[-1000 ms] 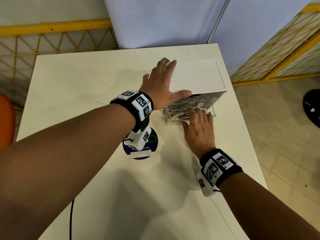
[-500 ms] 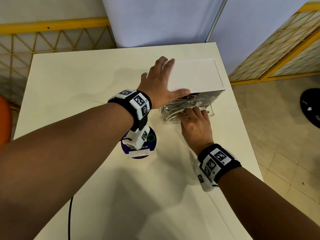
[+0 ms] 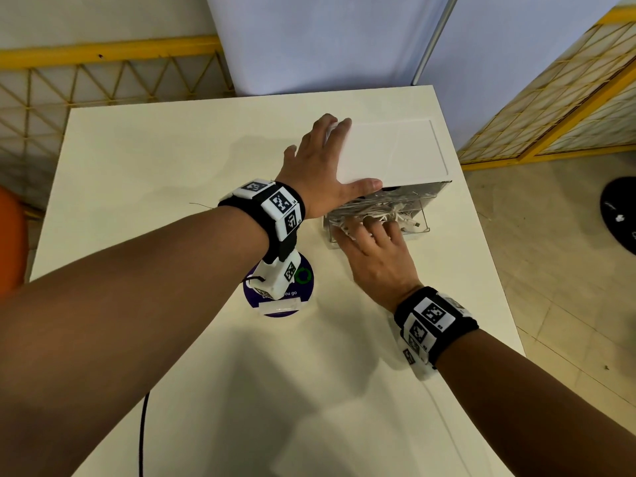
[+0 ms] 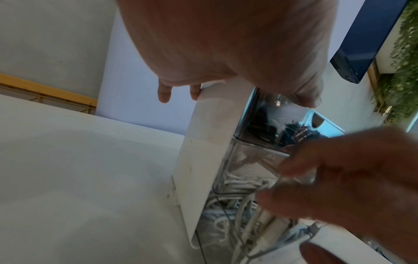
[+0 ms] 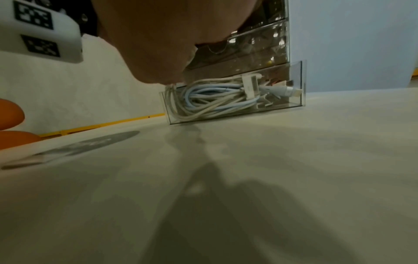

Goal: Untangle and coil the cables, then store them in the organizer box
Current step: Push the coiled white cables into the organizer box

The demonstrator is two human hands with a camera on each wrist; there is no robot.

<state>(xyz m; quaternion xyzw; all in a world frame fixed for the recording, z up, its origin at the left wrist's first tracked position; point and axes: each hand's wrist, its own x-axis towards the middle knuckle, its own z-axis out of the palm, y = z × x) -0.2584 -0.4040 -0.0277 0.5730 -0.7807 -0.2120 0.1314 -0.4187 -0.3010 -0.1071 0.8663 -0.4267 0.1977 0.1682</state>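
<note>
Organizer box (image 3: pixel 392 151) sits far right on the white table (image 3: pixel 179 160), white top, clear front. Left hand (image 3: pixel 321 168) lies on the box's left side, fingers straight along the edge, thumb across the near top edge: a flat hold, not clenched. The clear bottom drawer (image 5: pixel 302 84) is pulled out toward the near side. Inside it, white and pale blue cables (image 5: pixel 214 97) are bundled, plugs toward the drawer's right end. Right hand (image 3: pixel 378 256) reaches over the drawer's near left part, fingers extended onto the cables (image 3: pixel 395 215); cannot tell if it pinches any, fingertips blurred in the left wrist view. A round purple sticker (image 3: pixel 303 290) lies on the table under the left wrist. Orange seat (image 3: pixel 10 235) at far left.
</note>
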